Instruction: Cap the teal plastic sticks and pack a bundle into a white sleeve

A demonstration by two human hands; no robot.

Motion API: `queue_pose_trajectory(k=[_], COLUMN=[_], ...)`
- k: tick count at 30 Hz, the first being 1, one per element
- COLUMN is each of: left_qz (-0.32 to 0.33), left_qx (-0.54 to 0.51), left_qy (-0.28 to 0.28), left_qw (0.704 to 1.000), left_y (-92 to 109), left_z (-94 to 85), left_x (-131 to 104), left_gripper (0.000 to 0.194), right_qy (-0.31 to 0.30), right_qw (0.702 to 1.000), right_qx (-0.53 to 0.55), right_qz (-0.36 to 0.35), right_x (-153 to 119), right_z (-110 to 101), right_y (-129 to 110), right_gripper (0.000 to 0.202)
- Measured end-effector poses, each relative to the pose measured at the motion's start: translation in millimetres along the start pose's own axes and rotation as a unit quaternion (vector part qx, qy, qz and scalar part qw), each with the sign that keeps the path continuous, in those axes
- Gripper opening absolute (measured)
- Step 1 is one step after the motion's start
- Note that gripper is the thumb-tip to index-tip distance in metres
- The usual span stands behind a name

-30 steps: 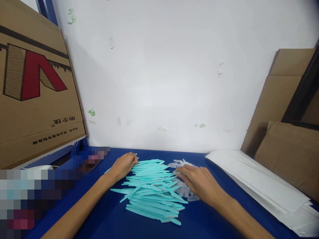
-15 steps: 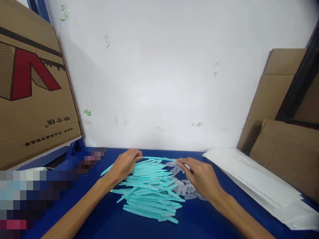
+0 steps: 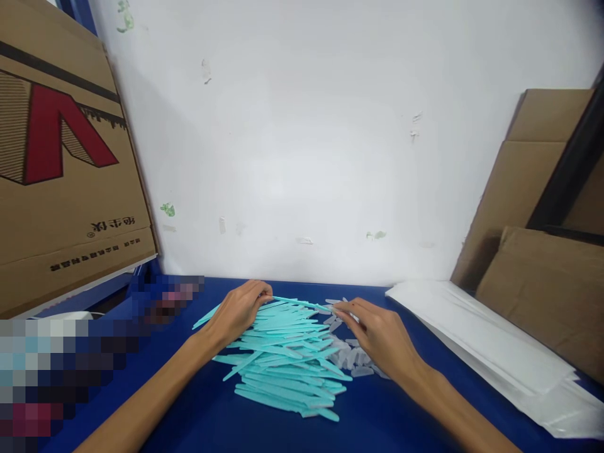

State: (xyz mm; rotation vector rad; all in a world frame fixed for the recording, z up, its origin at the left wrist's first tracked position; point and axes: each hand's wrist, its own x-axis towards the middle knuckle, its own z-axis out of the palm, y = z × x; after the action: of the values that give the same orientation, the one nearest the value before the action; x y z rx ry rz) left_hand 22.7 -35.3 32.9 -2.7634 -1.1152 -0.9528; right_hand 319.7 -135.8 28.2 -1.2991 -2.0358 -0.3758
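Above the back of a heap, my left hand [image 3: 243,308] pinches one end of a thin turquoise strip [image 3: 302,302]. The strip slants slightly down to the right, where my right hand [image 3: 372,321] has thumb and fingers closed at its other end. Whether a small clear piece is also in those right fingertips, I cannot tell. Under and in front of the hands lies a loose pile of similar tapered turquoise strips [image 3: 283,365], mostly lying sideways. Small translucent pieces [image 3: 352,357] are scattered to the right of the pile, partly hidden by my right hand.
All this lies on a blue tabletop [image 3: 198,415] against a white wall [image 3: 302,138]. White sheets or flat bags [image 3: 481,340] are stacked at right, beside brown cardboard [image 3: 542,283]. A large printed carton [image 3: 75,207] stands at left. The lower left is pixelated.
The held strip tilts a little more, its right end lower. Both hands keep nearly the same place and grip. The whole view has shifted slightly.
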Motion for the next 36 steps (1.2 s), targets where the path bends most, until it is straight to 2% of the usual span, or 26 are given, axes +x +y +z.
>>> queue_pose_trajectory(k=[8,13,17,20,24,29,31,33,36], left_qz=[-0.021,-0.045,-0.024,-0.021,-0.024,0.035,0.044,0.024,-0.078], left_qx=[-0.027,-0.087,-0.095,-0.086,-0.072,-0.03,-0.002,0.026,0.101], left_qy=[0.023,0.018,-0.002,0.0,0.001,-0.035,-0.023,-0.001,0.0], left_qw=[0.999,0.995,0.995,0.996,0.997,0.998,0.999,0.999,0.992], left_y=[5,10,15,17,22,31,26,14,-10], left_z=[-5.0,1.1,7.5,5.4,-2.9,-6.5,-7.5,-10.6,-18.6], left_x=[1,1,-1,-2,-2,0,1,3,2], left_gripper=[0.019,0.017,0.017,0.017,0.02,0.025,0.026,0.026,0.025], right_qy=[-0.007,-0.001,0.001,0.008,0.016,0.001,-0.011,-0.024,-0.054], right_qw=[1.0,0.998,0.989,0.981,0.982,0.989,0.993,0.995,0.994], right_qx=[0.007,0.047,0.131,0.175,0.175,0.141,0.109,0.064,0.0], right_qz=[0.012,0.037,0.065,0.079,0.064,0.042,0.052,0.07,0.092], right_x=[-2,0,2,3,2,1,0,0,0], right_z=[2,2,0,-1,0,5,5,4,3], right_y=[4,2,-6,-12,-18,-18,-16,-11,-2], right_gripper=[0.029,0.028,0.028,0.028,0.026,0.025,0.028,0.031,0.032])
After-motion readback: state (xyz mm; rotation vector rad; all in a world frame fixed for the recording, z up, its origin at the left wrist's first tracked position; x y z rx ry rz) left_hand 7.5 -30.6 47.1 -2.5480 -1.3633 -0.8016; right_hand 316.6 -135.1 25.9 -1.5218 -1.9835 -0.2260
